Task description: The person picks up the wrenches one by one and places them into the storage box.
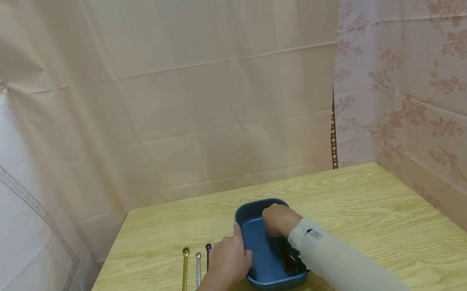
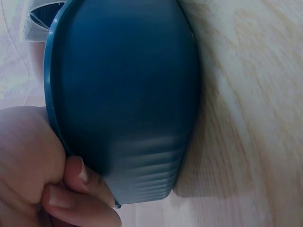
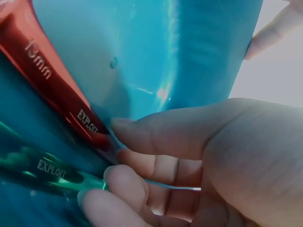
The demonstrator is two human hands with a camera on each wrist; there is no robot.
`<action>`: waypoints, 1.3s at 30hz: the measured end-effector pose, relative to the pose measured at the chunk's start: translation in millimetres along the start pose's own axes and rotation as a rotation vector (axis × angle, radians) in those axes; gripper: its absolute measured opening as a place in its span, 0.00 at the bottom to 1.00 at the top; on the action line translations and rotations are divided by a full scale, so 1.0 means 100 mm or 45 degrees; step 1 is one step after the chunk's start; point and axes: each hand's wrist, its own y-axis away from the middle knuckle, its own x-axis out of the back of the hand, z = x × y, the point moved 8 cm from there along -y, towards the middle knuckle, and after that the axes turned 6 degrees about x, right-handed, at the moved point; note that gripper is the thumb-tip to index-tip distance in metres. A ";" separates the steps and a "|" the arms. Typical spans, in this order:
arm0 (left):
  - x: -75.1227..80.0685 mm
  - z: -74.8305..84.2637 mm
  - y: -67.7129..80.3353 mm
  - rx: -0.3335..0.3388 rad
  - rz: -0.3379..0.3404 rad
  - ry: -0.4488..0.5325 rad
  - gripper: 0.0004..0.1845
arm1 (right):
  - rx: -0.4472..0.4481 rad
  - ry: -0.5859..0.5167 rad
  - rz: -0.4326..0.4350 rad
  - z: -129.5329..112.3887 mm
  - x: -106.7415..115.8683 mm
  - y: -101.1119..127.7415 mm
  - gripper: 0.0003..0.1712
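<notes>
on the wooden tabletop [image 1: 353,208], hung round on the far and side edges with pale pink cloth [image 1: 210,95] and a flowered curtain [image 1: 424,71], a dark blue tray [image 1: 258,253] sits near the middle of the near half, its long side running away from the person. both sleeved forearms reach to it from the near edge.

the left hand [image 1: 226,264] is at the tray's left wall; the grip is clenched onto the rim, the thumb [image 1: 237,231] lying over the edge while the fingers [image 2: 80,172] curl against the outer wall, as the left wrist view shows close up [image 2: 128,94].

the right hand [image 1: 280,219] is down inside the tray toward its far end. from the right wrist view this hand [image 3: 227,161] has its fingers curled and pinching the ends of two wrenches lying on the tray floor [image 3: 142,47]: a red wrench [image 3: 52,90] stamped 13mm, touched by the upper fingertip, and a green wrench [image 3: 47,170] just below it, pressed by the lower fingers. so the right grip is grasping the wrench ends rather than released.

left of the tray, just beside the left hand, three more wrenches lie side by side on the bare wood, roughly parallel: a gold wrench [image 1: 184,277] farthest left and longest, a silver wrench [image 1: 198,268] in the middle, and a dark purple wrench [image 1: 208,255] nearest the hand, partly hidden by it.
</notes>
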 end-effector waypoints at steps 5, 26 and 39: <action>0.00 0.00 0.00 0.002 -0.008 0.003 0.42 | 0.009 -0.076 -0.013 0.01 0.01 0.03 0.07; 0.02 0.01 0.00 -0.018 -0.001 -0.002 0.42 | 0.188 -0.394 0.106 0.10 0.31 0.26 0.16; -0.02 -0.02 0.01 0.033 -0.018 0.013 0.42 | 0.170 -0.609 0.316 0.39 0.31 0.54 0.20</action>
